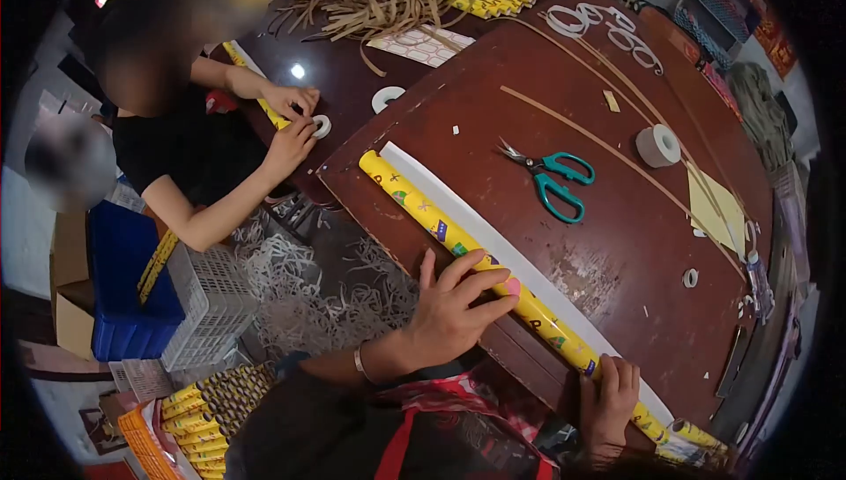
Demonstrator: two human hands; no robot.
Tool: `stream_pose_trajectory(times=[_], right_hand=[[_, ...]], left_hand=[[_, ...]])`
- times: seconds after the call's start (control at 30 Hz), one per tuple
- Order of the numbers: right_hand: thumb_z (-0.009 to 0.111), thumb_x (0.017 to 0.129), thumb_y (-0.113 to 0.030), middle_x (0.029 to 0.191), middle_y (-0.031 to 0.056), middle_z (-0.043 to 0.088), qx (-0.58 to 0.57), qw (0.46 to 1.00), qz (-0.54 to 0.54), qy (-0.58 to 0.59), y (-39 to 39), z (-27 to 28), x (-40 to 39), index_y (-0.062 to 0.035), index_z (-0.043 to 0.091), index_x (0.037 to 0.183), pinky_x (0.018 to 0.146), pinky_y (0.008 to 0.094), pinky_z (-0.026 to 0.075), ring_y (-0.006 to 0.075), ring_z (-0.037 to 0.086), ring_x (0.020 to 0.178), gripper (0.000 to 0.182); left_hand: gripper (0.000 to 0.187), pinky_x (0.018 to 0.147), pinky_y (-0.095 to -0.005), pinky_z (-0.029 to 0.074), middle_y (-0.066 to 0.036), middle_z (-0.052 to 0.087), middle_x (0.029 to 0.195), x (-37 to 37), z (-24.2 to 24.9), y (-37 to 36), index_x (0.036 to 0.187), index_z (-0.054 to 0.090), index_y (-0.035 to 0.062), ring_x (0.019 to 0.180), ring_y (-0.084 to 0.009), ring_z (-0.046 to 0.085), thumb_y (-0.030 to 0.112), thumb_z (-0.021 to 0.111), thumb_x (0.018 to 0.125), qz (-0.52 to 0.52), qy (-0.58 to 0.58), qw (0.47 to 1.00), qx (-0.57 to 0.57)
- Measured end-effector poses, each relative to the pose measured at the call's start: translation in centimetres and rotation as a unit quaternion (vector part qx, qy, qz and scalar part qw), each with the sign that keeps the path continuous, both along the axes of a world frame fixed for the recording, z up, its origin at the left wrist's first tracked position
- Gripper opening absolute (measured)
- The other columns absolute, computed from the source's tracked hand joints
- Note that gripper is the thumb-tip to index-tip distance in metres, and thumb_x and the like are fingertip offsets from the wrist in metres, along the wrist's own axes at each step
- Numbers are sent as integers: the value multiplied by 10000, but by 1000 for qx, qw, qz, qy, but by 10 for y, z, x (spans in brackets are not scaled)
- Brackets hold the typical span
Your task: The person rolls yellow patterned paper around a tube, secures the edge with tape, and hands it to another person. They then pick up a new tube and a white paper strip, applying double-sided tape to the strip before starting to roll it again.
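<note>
Both hands are pressing flat, fingers spread, on the yellow paper roll [493, 282] lying slantwise across the lower centre, the left hand [454, 308] at its middle and the right hand [610, 396] near its lower end, apparently mid-rolling, so the next move calls for even pressure to keep it tight.

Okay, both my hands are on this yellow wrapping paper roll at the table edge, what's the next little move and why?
Probably reach for the tape roll with your right hand while your left hand pins the yellow paper roll. Both hands lie flat on it, the white strip beside it is loose, and nothing visibly fastens the roll.
</note>
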State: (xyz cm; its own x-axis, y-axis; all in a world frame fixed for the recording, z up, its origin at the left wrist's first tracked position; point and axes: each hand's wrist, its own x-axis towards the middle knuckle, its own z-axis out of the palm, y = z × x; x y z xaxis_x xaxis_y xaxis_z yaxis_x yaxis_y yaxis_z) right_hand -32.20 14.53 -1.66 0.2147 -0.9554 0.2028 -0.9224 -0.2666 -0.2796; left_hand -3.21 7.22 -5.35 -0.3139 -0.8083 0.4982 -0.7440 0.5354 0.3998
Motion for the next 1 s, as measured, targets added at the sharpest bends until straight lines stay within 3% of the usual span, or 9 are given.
stream_pose_trajectory(times=[0.1, 0.2, 0.3, 0.4, 0.5, 0.7, 0.87, 1.0], right_hand=[[771, 677, -34, 999, 162, 591, -1, 1000, -4, -16, 4, 2, 4, -26, 574, 1113, 765, 473, 458, 369, 556, 898, 479], [762, 675, -46, 976, 172, 602, -23, 1000, -6, -6, 6, -3, 4, -22, 594, 1072, 754, 473, 473, 380, 574, 868, 432], [789, 645, -83, 935, 135, 618, -61, 998, 1, 0, 1, -6, 0, -29, 609, 1060, 730, 452, 481, 348, 586, 847, 456], [804, 651, -154, 930, 81, 599, -102, 994, -24, 16, -8, -13, -2, -78, 634, 1061, 719, 420, 478, 286, 581, 837, 450], [806, 649, -164, 926, 70, 597, -129, 991, -27, 6, -16, -16, -2, -77, 638, 1047, 706, 412, 471, 279, 579, 835, 440], [794, 649, -140, 944, 65, 607, -137, 990, -29, 13, -14, -17, 1, -80, 645, 1012, 695, 412, 460, 271, 580, 832, 397], [782, 694, -144, 1012, 108, 613, -88, 996, -21, -12, -5, -13, -5, -59, 630, 1102, 798, 442, 455, 320, 575, 933, 443], [792, 693, -150, 1014, 119, 609, -73, 995, -63, 31, 10, -10, -25, -47, 613, 1148, 800, 451, 454, 322, 575, 930, 500]], left_hand=[[379, 1016, -624, 286, 42, 599, 1116, 8, 2, -7, 1122, 688, 199, 1095, -207, 537, 182, 757, 750, -22, 1, 999, -38], [568, 1029, -578, 295, -15, 585, 1108, 13, 19, -27, 1227, 633, 169, 1090, -212, 541, 216, 819, 692, -104, -48, 993, 41], [505, 1049, -593, 276, -13, 579, 1137, 13, 24, -44, 1208, 647, 176, 1128, -225, 547, 235, 804, 731, -145, -119, 981, 57], [444, 1046, -614, 277, -5, 586, 1146, 9, 20, -57, 1165, 656, 178, 1122, -226, 558, 209, 794, 744, -141, -118, 982, 51], [446, 1074, -610, 243, -27, 594, 1189, 5, 23, -62, 1166, 651, 147, 1148, -262, 559, 145, 793, 744, -136, -111, 981, 78], [401, 1054, -639, 257, -14, 594, 1174, 8, 17, -52, 1184, 654, 174, 1160, -235, 545, 197, 757, 797, -115, -116, 985, 54], [398, 1031, -628, 288, -12, 601, 1115, 9, 21, -47, 1197, 648, 155, 1098, -212, 557, 210, 742, 814, -119, -122, 984, 48], [380, 1064, -610, 269, -8, 613, 1134, 12, 24, -48, 1177, 652, 159, 1124, -222, 559, 191, 744, 810, -121, -116, 983, 70]])
